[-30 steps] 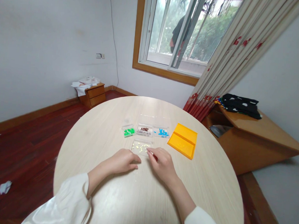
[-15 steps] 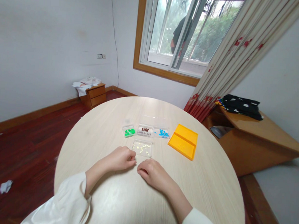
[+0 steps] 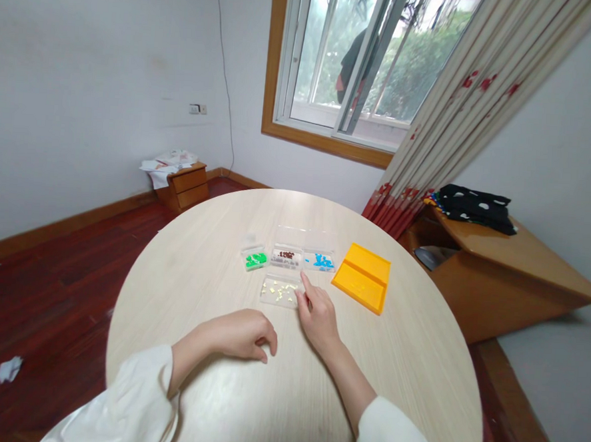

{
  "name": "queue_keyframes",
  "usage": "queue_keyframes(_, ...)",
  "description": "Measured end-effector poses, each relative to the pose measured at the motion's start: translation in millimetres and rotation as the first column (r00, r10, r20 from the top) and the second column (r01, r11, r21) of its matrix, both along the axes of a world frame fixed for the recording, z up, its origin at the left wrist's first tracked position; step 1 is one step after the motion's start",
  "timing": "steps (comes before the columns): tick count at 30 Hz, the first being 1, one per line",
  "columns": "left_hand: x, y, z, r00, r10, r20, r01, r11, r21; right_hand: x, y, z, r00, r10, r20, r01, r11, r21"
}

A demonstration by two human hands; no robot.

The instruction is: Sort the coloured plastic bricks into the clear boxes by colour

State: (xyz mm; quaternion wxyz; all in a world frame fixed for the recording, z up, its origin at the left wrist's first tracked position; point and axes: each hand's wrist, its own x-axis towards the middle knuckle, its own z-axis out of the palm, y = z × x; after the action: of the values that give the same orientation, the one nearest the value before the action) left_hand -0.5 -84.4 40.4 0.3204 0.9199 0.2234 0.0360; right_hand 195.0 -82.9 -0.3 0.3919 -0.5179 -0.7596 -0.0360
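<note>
My right hand [image 3: 318, 314] reaches over the right edge of a clear plastic tray [image 3: 264, 301] that holds small pale yellow pieces [image 3: 272, 291]. Its index finger points forward, the thumb stands apart from it, and nothing shows between them. Nearer to me, my left hand [image 3: 243, 334] rests on the table with fingers loosely bent and a gap before the thumb, holding nothing. Behind the tray stand clear boxes with green pieces [image 3: 256, 261], dark brown pieces [image 3: 286, 254] above greyish ones, and blue pieces [image 3: 322, 261].
An open yellow case [image 3: 361, 286] lies to the right on the round table [image 3: 193, 261]. Raised clear lids [image 3: 304, 237] stand behind the boxes. Beyond the table are a small drawer cabinet [image 3: 191, 186], a curtain [image 3: 426, 122] and a tilted wooden desk [image 3: 537, 269]. A person [image 3: 354, 61] is outside the window.
My right hand has moved forward to the tray's right edge and stretched out its index finger. My left hand has drawn back a little toward me and its fingers have loosened.
</note>
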Motion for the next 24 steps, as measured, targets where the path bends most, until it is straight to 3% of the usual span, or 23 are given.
queue_keyframes(14,6,-6,-5.6,0.998,-0.063,0.009,0.063,0.998,-0.017,7,4,-5.0,0.995,-0.005,-0.099,0.003,1.000,-0.023)
queue_keyframes(16,8,-5,-5.6,0.995,0.043,0.087,-0.044,0.999,0.012,7,4,-5.0,0.994,-0.013,-0.110,0.011,1.000,-0.025)
queue_keyframes(18,10,1,-6.5,0.939,0.257,0.228,-0.279,0.958,0.067,7,4,-5.5,0.992,-0.023,-0.125,0.020,0.999,-0.029)
queue_keyframes(21,12,17,-11.2,0.742,0.535,0.405,-0.614,0.784,0.091,7,5,-6.7,0.989,-0.020,-0.144,0.015,0.999,-0.042)
queue_keyframes(24,13,35,-19.1,0.650,0.619,0.442,-0.722,0.684,0.105,7,5,-7.8,0.987,-0.010,-0.161,0.001,0.998,-0.055)
